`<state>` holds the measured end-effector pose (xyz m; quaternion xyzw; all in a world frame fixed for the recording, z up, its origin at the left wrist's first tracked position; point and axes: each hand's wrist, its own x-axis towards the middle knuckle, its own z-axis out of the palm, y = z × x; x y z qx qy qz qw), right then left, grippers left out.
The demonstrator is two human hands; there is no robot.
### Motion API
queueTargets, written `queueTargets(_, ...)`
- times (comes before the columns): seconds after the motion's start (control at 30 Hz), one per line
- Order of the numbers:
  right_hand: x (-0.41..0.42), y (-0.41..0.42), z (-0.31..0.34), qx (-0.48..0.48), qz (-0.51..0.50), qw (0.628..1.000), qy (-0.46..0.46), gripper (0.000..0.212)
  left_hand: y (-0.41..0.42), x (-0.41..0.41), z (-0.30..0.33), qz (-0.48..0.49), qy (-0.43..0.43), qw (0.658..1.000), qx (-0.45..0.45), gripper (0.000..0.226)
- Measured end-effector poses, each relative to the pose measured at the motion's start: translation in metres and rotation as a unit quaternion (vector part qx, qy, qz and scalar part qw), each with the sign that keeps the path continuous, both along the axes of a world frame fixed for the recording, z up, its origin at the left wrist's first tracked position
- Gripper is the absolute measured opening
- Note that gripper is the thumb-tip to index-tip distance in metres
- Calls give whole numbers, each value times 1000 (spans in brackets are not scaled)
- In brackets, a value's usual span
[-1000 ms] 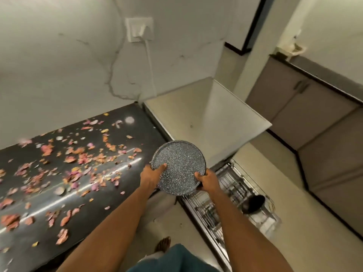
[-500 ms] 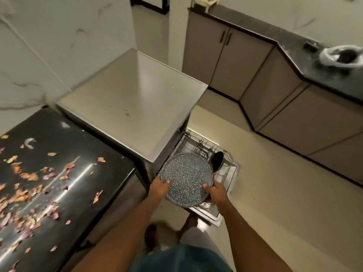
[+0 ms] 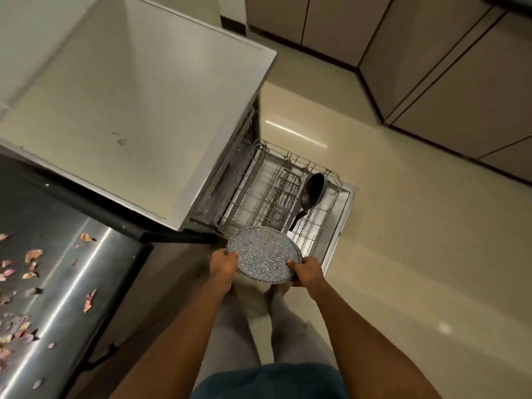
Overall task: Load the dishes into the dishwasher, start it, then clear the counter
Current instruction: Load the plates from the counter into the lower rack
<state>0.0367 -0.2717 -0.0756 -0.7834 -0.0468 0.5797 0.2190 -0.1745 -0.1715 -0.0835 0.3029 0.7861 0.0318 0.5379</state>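
I counted one speckled plate (image 3: 263, 256), two hands, left (image 3: 222, 264) and right (image 3: 308, 272), one dishwasher (image 3: 138, 110), one pulled-out wire rack (image 3: 259, 194), and one black pan (image 3: 312, 192) in it. Petals (image 3: 33, 254) on the worktop (image 3: 57, 283) were too many for me to count.

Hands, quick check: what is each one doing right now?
Left hand: grips the left rim of the speckled plate.
Right hand: grips the plate's right rim, fingers curled under it.
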Motion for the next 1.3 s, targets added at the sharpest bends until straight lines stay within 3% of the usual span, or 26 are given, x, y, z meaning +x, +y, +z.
queueTargets(0.1,1,7,-32,-8,13,1000,9,27,4,2,-20,16,13,1000,-14,6)
queueTargets(0.27,-7,19,-110,-20,9,1000,22,28,16,-2,-71,-49,79,995,-24,26)
queueTargets(0.47,-29,33,-204,-45,-46,992,106,9,57,-8,-151,-101,117,988,-12,31)
queueTargets(0.63,-44,60,-263,-48,-73,990,112,22,88,-16,-211,-111,171,979,20,29)
queueTargets(0.87,-70,90,-340,-57,-20,994,87,24,117,-29,-251,-71,201,977,10,33)
queueTargets(0.9,-72,91,-351,-59,-17,994,87,32,119,-30,-254,-74,199,977,14,33)
queueTargets(1.03,-70,110,-345,-50,-19,995,80,46,132,-27,-263,-93,193,976,32,31)
queueTargets(1.2,-70,125,-353,-57,-12,995,77,16,151,-26,-276,-107,212,971,22,29)
queueTargets(1.3,-69,134,-356,-55,-6,995,79,22,154,-22,-282,-87,215,973,21,30)
